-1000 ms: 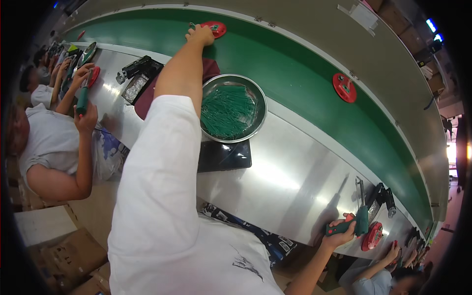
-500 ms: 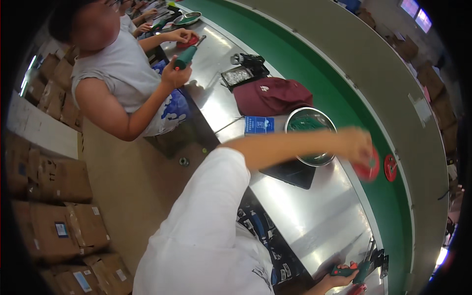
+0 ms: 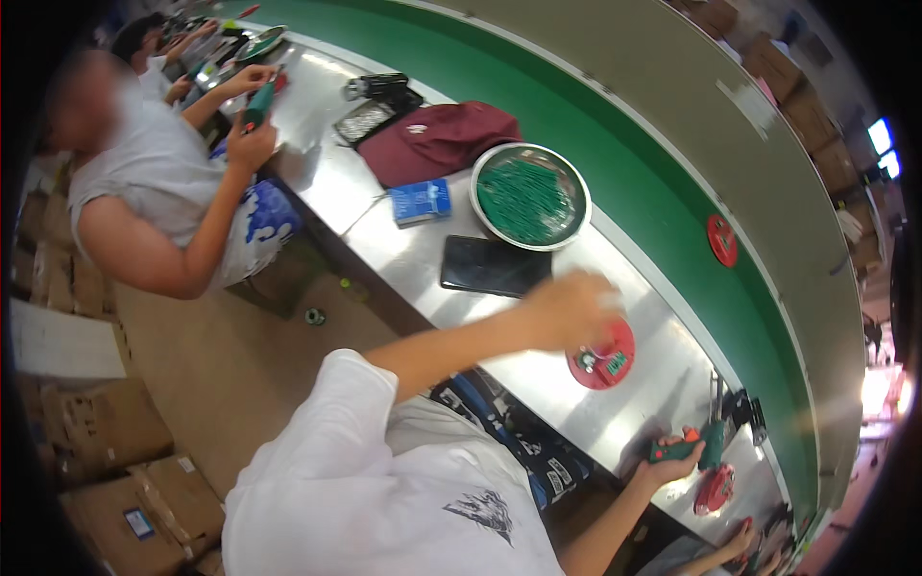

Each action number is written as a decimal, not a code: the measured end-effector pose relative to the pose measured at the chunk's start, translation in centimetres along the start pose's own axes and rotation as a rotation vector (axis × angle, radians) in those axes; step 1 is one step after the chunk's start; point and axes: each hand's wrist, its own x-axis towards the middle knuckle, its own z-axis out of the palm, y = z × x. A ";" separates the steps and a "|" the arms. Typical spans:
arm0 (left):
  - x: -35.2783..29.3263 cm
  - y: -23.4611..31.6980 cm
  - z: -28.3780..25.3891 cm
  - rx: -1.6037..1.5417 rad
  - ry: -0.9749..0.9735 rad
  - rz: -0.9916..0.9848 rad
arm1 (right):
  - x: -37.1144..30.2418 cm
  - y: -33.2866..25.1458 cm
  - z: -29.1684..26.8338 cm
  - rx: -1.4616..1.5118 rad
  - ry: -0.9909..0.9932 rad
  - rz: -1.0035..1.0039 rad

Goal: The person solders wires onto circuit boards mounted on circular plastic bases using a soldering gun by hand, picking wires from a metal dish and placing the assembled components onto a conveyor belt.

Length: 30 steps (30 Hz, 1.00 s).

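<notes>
My left hand (image 3: 574,312), smeared by motion, is closed on the upper edge of a red disc (image 3: 613,363) over the metal table. Small green and silvery parts show on the disc's face. To its right, my right hand (image 3: 675,465) grips a green electric screwdriver (image 3: 713,447) with red accents; its thin bit points toward the far side of the table. Just beyond that hand, another red round piece (image 3: 714,490) sits on the tabletop. Left of my left hand lies a black phone (image 3: 492,266), near a steel bowl (image 3: 582,219) of thin green pieces.
A green belt (image 3: 663,182) with one red disc (image 3: 722,240) runs behind the metal table (image 3: 423,293). A blue box (image 3: 421,202), a maroon cap (image 3: 442,139) and a black tray (image 3: 370,122) are at left. Co-workers sit farther left, one holding a green screwdriver (image 3: 257,108); others' hands show lower right.
My left hand has brought the red disc from over the green belt back above the metal table. The view has shifted. My right hand still holds the screwdriver.
</notes>
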 end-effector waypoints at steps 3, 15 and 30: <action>3.5 -5.4 -4.9 0.367 -0.089 -0.279 | 0.1 0.1 -0.5 0.010 -0.033 -0.015; 4.4 -15.3 -7.6 0.275 -0.332 -0.394 | 0.7 0.5 -0.5 0.048 -0.062 -0.024; 4.0 -3.8 -7.6 -0.389 0.055 -0.472 | -3.8 0.9 -0.3 -0.053 -0.274 -0.173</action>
